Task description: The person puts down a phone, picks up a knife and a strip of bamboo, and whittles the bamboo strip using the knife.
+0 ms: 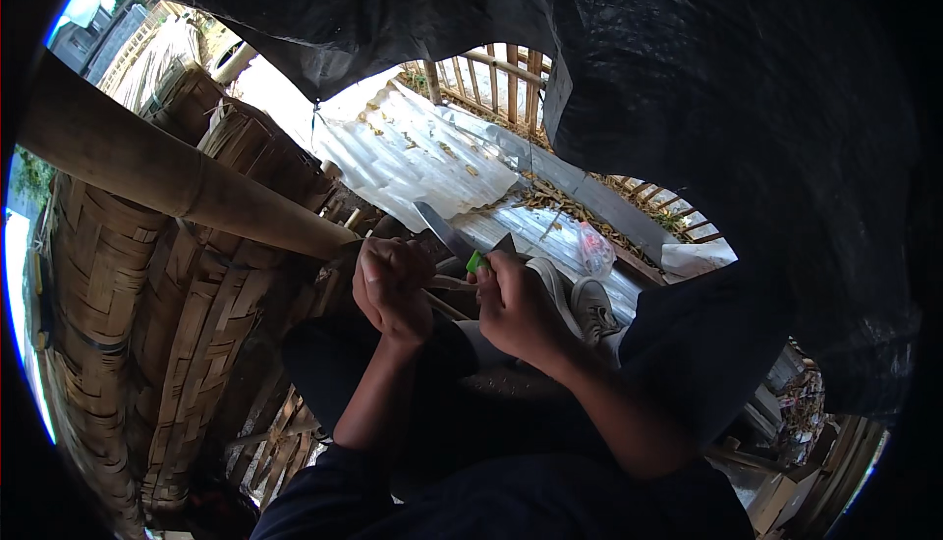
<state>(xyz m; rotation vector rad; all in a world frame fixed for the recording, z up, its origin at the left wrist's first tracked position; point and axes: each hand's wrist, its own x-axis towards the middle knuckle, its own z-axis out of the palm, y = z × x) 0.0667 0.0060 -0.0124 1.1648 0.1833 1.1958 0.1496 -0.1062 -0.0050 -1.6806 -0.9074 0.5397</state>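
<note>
My right hand [526,309] is wrapped round the green handle of a knife [445,232]. Its broad metal blade points up and to the left, away from my body. Close by on the left, my left hand [393,284] is closed in a fist with the wrist bent. What its fingers hold, if anything, is hidden. Between the two hands, low down, a thin pale strip [450,284] shows; I cannot tell whether either hand touches it. Both hands are held above my lap, near my knees.
A thick bamboo pole [187,181] slants along the left, beside woven bamboo panels [108,275]. Black plastic sheeting [707,78] hangs overhead and to the right. Beyond my shoes [592,306] lie corrugated metal sheets [413,152], dry leaves and a clear plastic bag [595,249].
</note>
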